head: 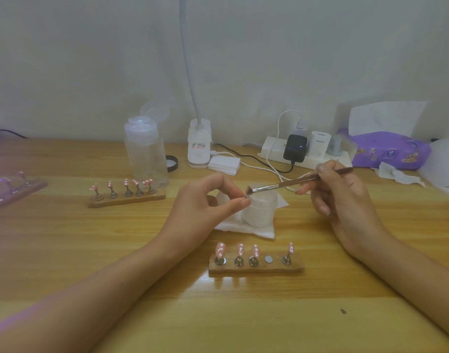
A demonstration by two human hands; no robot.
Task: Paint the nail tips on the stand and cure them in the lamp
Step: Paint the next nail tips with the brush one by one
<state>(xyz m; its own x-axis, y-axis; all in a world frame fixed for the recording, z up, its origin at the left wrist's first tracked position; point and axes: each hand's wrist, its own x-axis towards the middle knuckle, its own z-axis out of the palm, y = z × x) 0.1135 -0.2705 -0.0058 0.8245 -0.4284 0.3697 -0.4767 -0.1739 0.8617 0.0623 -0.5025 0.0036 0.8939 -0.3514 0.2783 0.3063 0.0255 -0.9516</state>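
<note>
Wooden table (65,250) runs back to a pale wall (91,59). My left hand (208,200) pinches a small piece (245,197) between thumb and forefinger, the other fingers curled loosely behind; it is too small for me to say what it is. My right hand (340,194) grips a brush (294,183) like a pen, and its bristles meet the piece just above a white jar (259,212). The jar sits on a white cloth (243,229), right behind my left fingertips.

Between my forearms, near the table edge, lies the near stand (256,269). Four pink tips (220,248) with white dots stand upright on it, three on the left and one at the right end, with a bare round disc (268,259) between them. A far stand (126,200) with five tips sits beyond my left hand, just in front of a clear bottle (145,151). A third stand (14,192) lies at the left edge in purple light, blurred.

Along the wall stand a white lamp (199,146) with a bent neck, a power strip (276,151) with plugs, and a purple tissue pack (391,151).
</note>
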